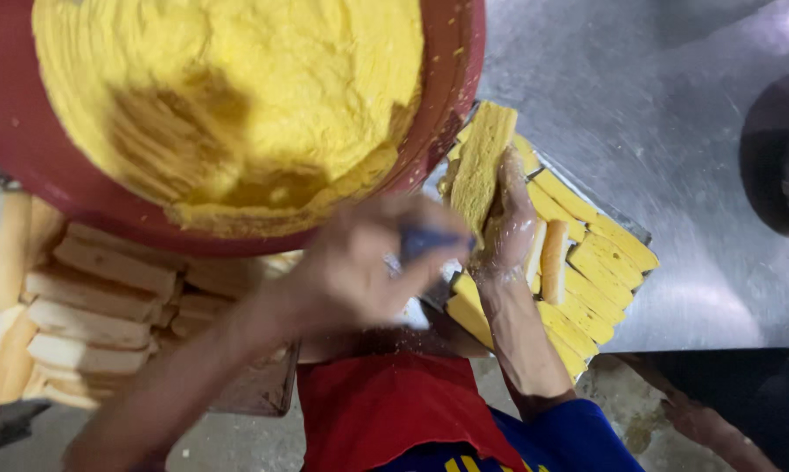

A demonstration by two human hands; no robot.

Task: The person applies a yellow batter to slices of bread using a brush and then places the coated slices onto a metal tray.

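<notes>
Head view, looking down. Your right hand [510,229] grips one bread slice [482,166], its upper face coated yellow; the fingers wrap the slice's right edge and the hand is slick with the same spread. The slice is an elongated rectangle — its long axis runs nearly straight up the frame, tilted slightly to the right, the far end pointing toward the rim of the red bowl [451,83] and the near end down by your palm. The slice is held above the left end of the metal tray [632,229].

Your left hand [364,267] is closed around a blue-handled tool [429,240]; motion blur hides the blade, so you cannot tell its shape. The handle's end sits just beside the lower edge of the held slice.

The bowl fills the upper left and holds a mound of yellow spread [237,96], gouged on its near side. On the tray, coated slices [600,262] lie in rows — their long axes run diagonally, upper left to lower right. To the left, uncoated bread slices [97,297] are stacked in a second tray, long axes roughly horizontal. A steel tabletop [656,114] carries the metal tray.
</notes>
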